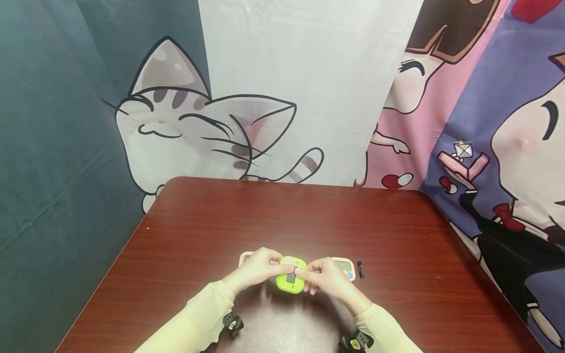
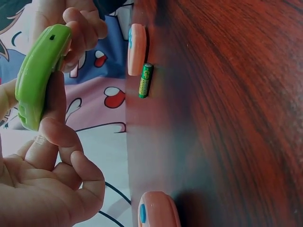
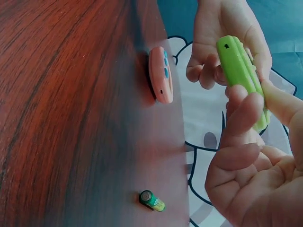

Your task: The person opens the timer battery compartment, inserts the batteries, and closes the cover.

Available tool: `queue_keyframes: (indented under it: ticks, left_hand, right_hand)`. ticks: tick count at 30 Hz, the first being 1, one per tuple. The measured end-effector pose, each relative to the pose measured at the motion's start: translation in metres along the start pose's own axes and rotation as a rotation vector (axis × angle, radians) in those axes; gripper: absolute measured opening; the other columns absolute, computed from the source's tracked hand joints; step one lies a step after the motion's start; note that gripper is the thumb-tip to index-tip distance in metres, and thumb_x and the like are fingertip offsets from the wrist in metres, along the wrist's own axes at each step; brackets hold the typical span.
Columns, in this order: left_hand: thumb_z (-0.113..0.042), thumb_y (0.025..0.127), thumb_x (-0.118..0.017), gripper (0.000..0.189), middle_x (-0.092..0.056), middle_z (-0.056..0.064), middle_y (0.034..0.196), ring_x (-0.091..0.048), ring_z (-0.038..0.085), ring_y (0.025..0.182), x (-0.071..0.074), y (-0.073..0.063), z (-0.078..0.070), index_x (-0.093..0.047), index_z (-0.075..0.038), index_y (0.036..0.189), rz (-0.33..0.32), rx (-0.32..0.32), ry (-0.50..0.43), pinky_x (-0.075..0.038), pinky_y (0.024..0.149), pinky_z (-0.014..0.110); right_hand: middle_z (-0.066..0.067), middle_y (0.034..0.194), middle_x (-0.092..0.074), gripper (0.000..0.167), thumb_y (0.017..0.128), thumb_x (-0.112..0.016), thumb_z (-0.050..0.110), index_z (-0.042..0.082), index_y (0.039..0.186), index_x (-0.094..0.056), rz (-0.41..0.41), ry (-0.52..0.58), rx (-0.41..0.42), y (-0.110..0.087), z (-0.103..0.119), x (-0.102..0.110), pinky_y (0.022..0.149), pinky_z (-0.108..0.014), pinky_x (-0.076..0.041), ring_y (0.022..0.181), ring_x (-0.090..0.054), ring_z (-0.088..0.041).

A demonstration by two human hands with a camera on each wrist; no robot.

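Observation:
Both hands hold a lime-green digital timer [image 1: 289, 286] up over the table. The left hand [image 1: 263, 264] grips its left side, thumb laid across the face toward the middle. From the right, the right hand [image 1: 327, 277] pinches it, its thumb tip close to the left thumb. A grey, partly dark recess shows below the thumbs. In the left wrist view the green casing [image 2: 40, 75] stands edge-on with a small dark slot; the right wrist view shows the casing [image 3: 239, 66] between thumb and fingers. The thumbs hide part of the face.
A pink timer [image 1: 344, 265] with a screen and blue button lies behind the right hand; another pink timer [image 1: 244, 257] is partly hidden behind the left. A green battery [image 2: 145, 80] lies on the table [image 1: 282, 211]. A small dark cylinder [image 1: 360, 269] lies farther right.

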State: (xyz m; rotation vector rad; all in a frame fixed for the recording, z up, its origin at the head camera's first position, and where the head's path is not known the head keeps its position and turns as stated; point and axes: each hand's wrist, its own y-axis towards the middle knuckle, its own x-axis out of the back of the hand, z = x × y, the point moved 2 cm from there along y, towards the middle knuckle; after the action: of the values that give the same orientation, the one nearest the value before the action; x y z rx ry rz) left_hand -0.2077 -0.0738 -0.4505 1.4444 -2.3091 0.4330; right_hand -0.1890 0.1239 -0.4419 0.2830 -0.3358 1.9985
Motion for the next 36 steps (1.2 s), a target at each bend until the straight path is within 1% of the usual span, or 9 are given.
queue_keyframes:
  ticks: [5,11,13,20,23,27,30,34,36]
  left_hand:
    - [-0.039,0.083,-0.069,0.028,-0.072,-0.001,0.076,-0.056,0.007,0.072,-0.0012,-0.0004,-0.0007,-0.074,-0.012,0.089,0.016,0.001,-0.063,-0.030,0.079,0.034]
    - [-0.035,0.083,-0.070,0.027,-0.070,-0.001,0.073,-0.052,0.008,0.068,-0.0020,-0.0002,-0.0005,-0.073,-0.009,0.089,0.028,0.008,-0.097,-0.038,0.071,0.029]
    - [-0.032,0.084,-0.069,0.027,-0.069,0.001,0.074,-0.054,0.008,0.065,-0.0028,-0.0007,-0.0006,-0.073,-0.005,0.090,0.048,0.007,-0.147,-0.044,0.061,0.028]
    - [-0.030,0.085,-0.069,0.027,-0.070,0.003,0.075,-0.054,0.008,0.065,-0.0027,-0.0016,-0.0010,-0.072,-0.004,0.089,0.049,-0.006,-0.166,-0.045,0.060,0.027]
    - [-0.033,0.084,-0.069,0.028,-0.070,0.005,0.076,-0.055,0.008,0.066,-0.0021,-0.0013,-0.0006,-0.072,-0.005,0.089,0.050,0.000,-0.149,-0.046,0.062,0.029]
    - [-0.040,0.082,-0.069,0.029,-0.071,-0.002,0.074,-0.055,0.007,0.070,-0.0002,-0.0010,0.0006,-0.073,-0.012,0.087,0.016,0.010,-0.058,-0.030,0.084,0.038]
    - [-0.041,0.081,-0.070,0.028,-0.071,-0.005,0.074,-0.056,0.006,0.070,-0.0002,-0.0009,0.0016,-0.073,-0.013,0.087,0.023,0.002,-0.026,-0.030,0.084,0.036]
    - [-0.033,0.083,-0.071,0.029,-0.072,0.005,0.079,-0.060,0.005,0.066,-0.0023,-0.0004,0.0026,-0.072,-0.006,0.091,0.082,-0.026,-0.093,-0.048,0.062,0.026]
    - [-0.030,0.083,-0.071,0.028,-0.072,0.008,0.080,-0.061,0.006,0.067,-0.0029,-0.0002,0.0026,-0.071,-0.003,0.092,0.092,-0.037,-0.117,-0.050,0.062,0.027]
  right_hand:
    - [-0.021,0.062,-0.065,0.031,0.090,-0.065,0.020,-0.008,0.076,-0.065,0.023,0.022,-0.029,-0.0005,0.0000,0.0004,0.051,-0.033,-0.052,0.046,-0.055,-0.009]
    - [-0.014,0.060,-0.065,0.033,0.090,-0.065,0.023,-0.006,0.075,-0.065,0.047,0.028,-0.050,0.0016,-0.0038,0.0018,0.051,-0.031,-0.050,0.048,-0.056,-0.010]
    - [-0.012,0.059,-0.065,0.032,0.090,-0.066,0.023,-0.005,0.074,-0.065,0.049,0.021,-0.052,0.0017,-0.0037,0.0019,0.051,-0.031,-0.051,0.048,-0.056,-0.010]
    - [-0.015,0.060,-0.065,0.030,0.090,-0.065,0.020,-0.007,0.076,-0.065,0.055,0.036,-0.039,0.0018,-0.0032,0.0025,0.050,-0.030,-0.050,0.048,-0.056,-0.010]
    - [-0.015,0.061,-0.066,0.031,0.090,-0.066,0.021,-0.007,0.075,-0.065,0.059,0.043,-0.039,0.0014,-0.0025,0.0025,0.048,-0.026,-0.046,0.047,-0.057,-0.010]
    - [-0.013,0.062,-0.067,0.032,0.088,-0.067,0.023,-0.006,0.076,-0.065,0.073,0.047,-0.038,0.0012,-0.0030,0.0021,0.047,-0.023,-0.044,0.049,-0.059,-0.011]
    - [-0.010,0.062,-0.067,0.031,0.086,-0.070,0.024,-0.004,0.076,-0.066,0.096,0.036,-0.050,0.0012,-0.0055,0.0016,0.048,-0.023,-0.043,0.052,-0.062,-0.016]
    - [-0.008,0.062,-0.068,0.029,0.083,-0.072,0.025,-0.003,0.075,-0.067,0.111,0.025,-0.060,0.0008,-0.0071,0.0017,0.047,-0.023,-0.042,0.054,-0.065,-0.022]
    - [-0.009,0.062,-0.068,0.028,0.082,-0.073,0.024,-0.003,0.075,-0.067,0.109,0.025,-0.056,0.0008,-0.0068,0.0018,0.047,-0.023,-0.043,0.054,-0.065,-0.023]
